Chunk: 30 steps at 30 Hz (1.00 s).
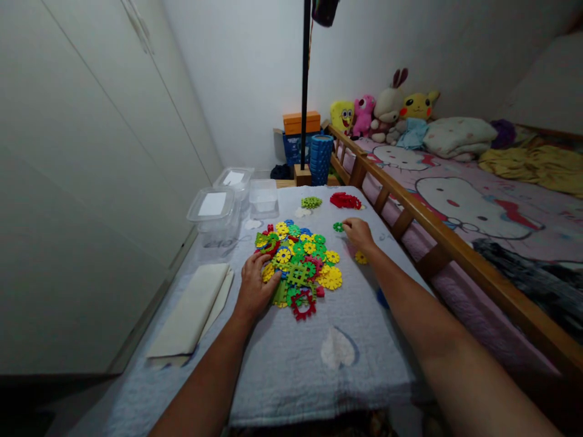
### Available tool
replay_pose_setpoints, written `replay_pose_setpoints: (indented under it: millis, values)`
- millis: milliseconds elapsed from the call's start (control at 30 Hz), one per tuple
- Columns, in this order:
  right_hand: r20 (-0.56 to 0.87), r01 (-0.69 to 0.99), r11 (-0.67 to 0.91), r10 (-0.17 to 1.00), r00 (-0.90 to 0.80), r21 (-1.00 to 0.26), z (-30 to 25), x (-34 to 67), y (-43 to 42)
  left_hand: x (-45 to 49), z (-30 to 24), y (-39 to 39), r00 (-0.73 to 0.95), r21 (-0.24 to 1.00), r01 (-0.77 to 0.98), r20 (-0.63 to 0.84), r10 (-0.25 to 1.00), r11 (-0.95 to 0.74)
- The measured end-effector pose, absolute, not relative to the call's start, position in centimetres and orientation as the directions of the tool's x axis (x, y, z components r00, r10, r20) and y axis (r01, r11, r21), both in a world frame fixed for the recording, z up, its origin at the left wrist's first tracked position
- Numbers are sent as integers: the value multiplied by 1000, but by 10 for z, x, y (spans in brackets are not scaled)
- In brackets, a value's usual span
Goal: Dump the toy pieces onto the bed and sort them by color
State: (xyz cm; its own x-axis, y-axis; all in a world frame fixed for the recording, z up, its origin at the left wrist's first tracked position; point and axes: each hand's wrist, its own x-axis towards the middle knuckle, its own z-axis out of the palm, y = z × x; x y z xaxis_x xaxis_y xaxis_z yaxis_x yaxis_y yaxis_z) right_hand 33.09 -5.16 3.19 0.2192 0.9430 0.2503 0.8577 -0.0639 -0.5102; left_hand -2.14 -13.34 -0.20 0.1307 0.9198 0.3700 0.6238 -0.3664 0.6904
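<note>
A heap of plastic snowflake pieces [298,264] in yellow, green, red and blue lies in the middle of a grey quilted cloth [314,358]. My left hand [254,288] rests at the heap's left edge, fingers curled over some pieces. My right hand [358,233] reaches past the heap and pinches a small green piece [337,227] against the cloth. Farther back lie a small pile of light green pieces [311,202] and a pile of red pieces [345,200]. A single yellow piece [361,257] sits beside my right wrist.
Clear plastic containers [217,213] stand at the back left, with a folded cream cloth [194,309] in front of them. A wooden bed rail [437,233] runs along the right. Plush toys [387,109] sit at the bed's far end. A black pole [305,85] rises behind.
</note>
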Motion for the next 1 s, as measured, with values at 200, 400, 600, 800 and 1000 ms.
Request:
replay_pose_setpoints:
  millis: [200, 400, 600, 800, 1000]
  values:
    - [236, 750, -245, 850, 471, -615, 39, 378, -35, -22, -4, -132, 138, 684, 625, 379, 915, -377]
    - [212, 726, -317, 818, 535, -610, 30, 382, -25, -22, -6, -132, 127, 679, 634, 381, 916, -371]
    - [249, 745, -313, 807, 536, -589, 31, 380, -29, -23, -7, -133, 121, 671, 644, 384, 915, -367]
    - [259, 781, -102, 910, 324, -616, 28, 336, -51, -26, -2, -130, 135, 655, 663, 372, 918, -363]
    - [180, 810, 97, 984, 11, -578, 9, 286, -63, -33, 0, -129, 149, 645, 687, 328, 933, -336]
